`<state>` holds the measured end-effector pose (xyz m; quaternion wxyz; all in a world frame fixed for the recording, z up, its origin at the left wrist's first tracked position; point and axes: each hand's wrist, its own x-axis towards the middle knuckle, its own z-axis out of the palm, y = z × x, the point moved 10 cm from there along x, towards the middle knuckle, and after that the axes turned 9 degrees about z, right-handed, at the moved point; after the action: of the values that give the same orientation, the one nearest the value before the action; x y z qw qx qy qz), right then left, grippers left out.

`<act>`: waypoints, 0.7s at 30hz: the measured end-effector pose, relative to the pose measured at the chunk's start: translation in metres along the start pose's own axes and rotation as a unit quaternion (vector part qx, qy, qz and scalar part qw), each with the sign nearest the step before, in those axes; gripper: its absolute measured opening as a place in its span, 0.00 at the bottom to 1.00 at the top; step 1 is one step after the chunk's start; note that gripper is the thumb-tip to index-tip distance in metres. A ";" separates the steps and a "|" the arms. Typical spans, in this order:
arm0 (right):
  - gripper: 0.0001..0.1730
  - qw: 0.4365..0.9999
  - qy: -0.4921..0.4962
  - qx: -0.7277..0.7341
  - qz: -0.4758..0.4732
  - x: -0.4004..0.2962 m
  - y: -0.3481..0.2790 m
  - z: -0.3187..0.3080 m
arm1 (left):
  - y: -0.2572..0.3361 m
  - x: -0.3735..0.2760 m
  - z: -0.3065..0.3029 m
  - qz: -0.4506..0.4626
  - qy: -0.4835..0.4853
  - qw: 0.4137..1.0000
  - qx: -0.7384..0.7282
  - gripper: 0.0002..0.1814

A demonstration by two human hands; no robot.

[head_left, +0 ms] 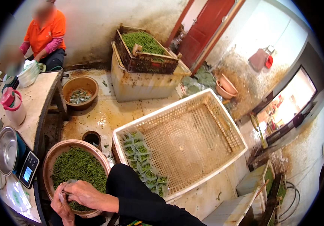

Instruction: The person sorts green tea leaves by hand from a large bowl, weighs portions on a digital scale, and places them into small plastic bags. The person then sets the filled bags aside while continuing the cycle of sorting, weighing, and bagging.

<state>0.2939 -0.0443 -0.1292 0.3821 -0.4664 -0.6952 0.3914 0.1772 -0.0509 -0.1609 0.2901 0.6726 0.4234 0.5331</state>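
Note:
My left hand (61, 202) and my right hand (90, 194) meet over the near rim of a wide round basin (105, 158), pinching a small clear plastic bag (71, 182) between them. Fingers hide most of the bag, so its contents cannot be told. Small green plant pieces (78, 166) heap up inside the basin. To the right, a large white plastic crate (184, 141) with a perforated floor holds several rows of small clear bags (143, 158) of green pieces along its left side.
A digital scale (28, 169) with a metal bowl (6, 151), a pink-lidded jug (14, 108) and flat plastic bags (18, 195) occupy the left table (35, 110). Beyond are a brown basin (80, 82), a crate of greens (143, 42) on a tub (142, 87), and a seated person (45, 34).

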 end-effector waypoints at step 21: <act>0.15 0.785 0.184 -0.468 0.362 -0.253 0.330 -0.175 | 0.002 0.010 0.084 0.072 -0.223 0.969 0.082 0.16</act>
<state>0.6349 -0.1661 -0.3984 0.0680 -0.8686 -0.4896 0.0342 0.2597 -0.0380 -0.1770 0.2821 0.8248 0.3406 0.3523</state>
